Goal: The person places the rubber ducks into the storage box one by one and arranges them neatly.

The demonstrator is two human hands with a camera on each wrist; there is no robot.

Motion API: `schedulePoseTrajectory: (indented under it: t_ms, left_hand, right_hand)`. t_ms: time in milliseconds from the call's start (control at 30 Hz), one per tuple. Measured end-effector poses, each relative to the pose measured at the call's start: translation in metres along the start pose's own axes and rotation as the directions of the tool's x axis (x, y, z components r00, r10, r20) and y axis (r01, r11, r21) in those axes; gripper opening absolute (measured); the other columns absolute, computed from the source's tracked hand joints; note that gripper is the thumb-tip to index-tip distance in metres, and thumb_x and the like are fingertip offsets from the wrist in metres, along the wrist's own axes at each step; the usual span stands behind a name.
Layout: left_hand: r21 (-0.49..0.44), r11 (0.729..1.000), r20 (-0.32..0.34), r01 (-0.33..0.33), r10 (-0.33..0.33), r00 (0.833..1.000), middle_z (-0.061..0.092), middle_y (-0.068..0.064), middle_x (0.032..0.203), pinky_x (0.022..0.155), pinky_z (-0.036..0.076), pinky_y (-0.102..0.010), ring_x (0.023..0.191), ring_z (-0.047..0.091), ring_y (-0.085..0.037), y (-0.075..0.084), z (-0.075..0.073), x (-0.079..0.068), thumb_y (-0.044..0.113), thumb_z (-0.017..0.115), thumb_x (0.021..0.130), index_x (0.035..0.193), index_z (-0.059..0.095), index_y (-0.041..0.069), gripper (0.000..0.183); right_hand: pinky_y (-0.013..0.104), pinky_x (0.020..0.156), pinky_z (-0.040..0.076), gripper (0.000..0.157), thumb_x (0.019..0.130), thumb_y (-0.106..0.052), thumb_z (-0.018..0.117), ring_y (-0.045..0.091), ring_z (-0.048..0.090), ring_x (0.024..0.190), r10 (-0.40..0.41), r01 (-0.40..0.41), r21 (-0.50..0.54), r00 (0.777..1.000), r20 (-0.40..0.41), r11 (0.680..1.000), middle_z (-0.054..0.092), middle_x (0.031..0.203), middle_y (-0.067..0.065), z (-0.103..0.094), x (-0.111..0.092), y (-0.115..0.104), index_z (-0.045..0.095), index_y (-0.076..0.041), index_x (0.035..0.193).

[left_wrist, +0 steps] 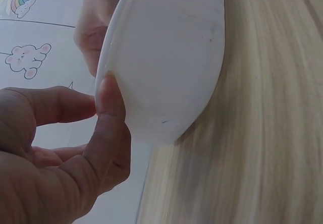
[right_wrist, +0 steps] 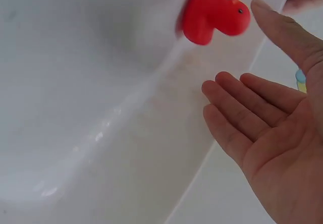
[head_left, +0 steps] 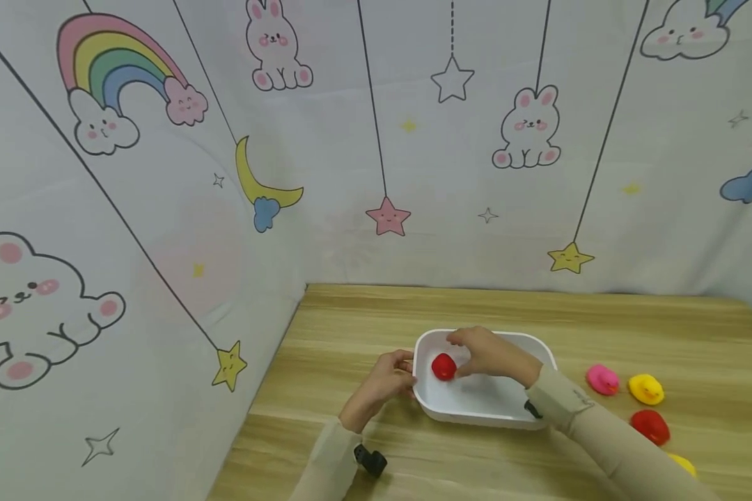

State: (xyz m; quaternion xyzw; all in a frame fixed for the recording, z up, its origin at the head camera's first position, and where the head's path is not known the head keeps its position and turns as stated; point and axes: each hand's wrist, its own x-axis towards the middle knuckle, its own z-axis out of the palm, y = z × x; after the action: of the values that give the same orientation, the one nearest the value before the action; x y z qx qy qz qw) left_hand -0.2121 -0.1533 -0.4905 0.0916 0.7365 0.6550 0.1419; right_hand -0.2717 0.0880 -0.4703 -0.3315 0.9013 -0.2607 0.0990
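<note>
A white rectangular tub (head_left: 482, 419) with rounded corners stands on the wooden table. Inside it, near the left end, sits a red rubber duck (head_left: 443, 367). My left hand (head_left: 385, 381) pinches the tub's left end, thumb against the outer wall and index fingertip at the rim (left_wrist: 104, 52) in the left wrist view. Over the tub hovers my right hand (head_left: 498, 356), its fingers spread beside the duck. In the right wrist view the right hand (right_wrist: 272, 118) holds nothing, and its thumb tip comes close to the duck's head.
Right of the tub lie a pink duck (head_left: 603, 380), a yellow duck (head_left: 646, 390) and a red duck (head_left: 650, 427). Another yellow thing (head_left: 683, 463) is partly hidden by the right sleeve. A printed curtain (head_left: 351, 139) encloses the table's back and left side.
</note>
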Motion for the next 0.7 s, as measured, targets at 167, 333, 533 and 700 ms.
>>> schedulePoseTrajectory:
  t_ms: [167, 333, 533, 700]
  left_hand:
    - [-0.001, 1.000, 0.003, 0.011, -0.011, 1.000, 0.060, -0.025, 0.097, 0.065, 0.063, -0.039, 0.071, 0.060, -0.018, 0.001, -0.001, -0.001, -0.014, 0.058, 0.082, 0.132, 0.050, -0.019, 0.051]
    - [-0.006, 1.000, 0.014, 0.020, -0.020, 1.000, 0.059, -0.023, 0.097, 0.063, 0.063, -0.035, 0.071, 0.059, -0.016, 0.000, 0.001, -0.003, -0.013, 0.059, 0.082, 0.132, 0.049, -0.020, 0.051]
    - [-0.024, 1.000, 0.006, 0.012, -0.012, 1.000, 0.058, -0.022, 0.096, 0.061, 0.061, -0.030, 0.071, 0.058, -0.015, -0.002, 0.002, -0.001, -0.014, 0.058, 0.082, 0.130, 0.049, -0.021, 0.050]
    - [-0.028, 0.999, 0.013, 0.017, -0.016, 1.000, 0.059, -0.023, 0.098, 0.059, 0.059, -0.025, 0.073, 0.059, -0.016, -0.003, 0.001, 0.000, -0.014, 0.058, 0.083, 0.130, 0.048, -0.021, 0.049]
  right_hand:
    - [0.055, 0.099, 0.053, 0.066, 0.078, -0.020, 0.088, 0.038, 0.060, 0.118, 0.003, -0.003, -0.001, 0.998, -0.062, 1.000, 0.064, 0.129, 0.019, -0.017, -0.015, -0.003, 0.060, 0.003, 0.133]
    - [0.057, 0.103, 0.049, 0.068, 0.081, -0.026, 0.085, 0.040, 0.053, 0.127, 0.019, -0.018, 0.015, 0.993, -0.112, 1.000, 0.059, 0.138, 0.018, -0.035, -0.034, -0.006, 0.058, 0.001, 0.138]
    - [0.061, 0.104, 0.046, 0.069, 0.084, -0.029, 0.083, 0.043, 0.050, 0.130, 0.005, 0.003, 0.039, 0.981, -0.195, 0.999, 0.057, 0.140, 0.021, -0.060, -0.052, -0.007, 0.055, 0.002, 0.140]
    - [0.064, 0.104, 0.045, 0.071, 0.084, -0.030, 0.083, 0.047, 0.049, 0.129, 0.014, 0.006, 0.079, 0.970, -0.243, 0.997, 0.057, 0.139, 0.023, -0.078, -0.065, -0.002, 0.055, 0.003, 0.140]
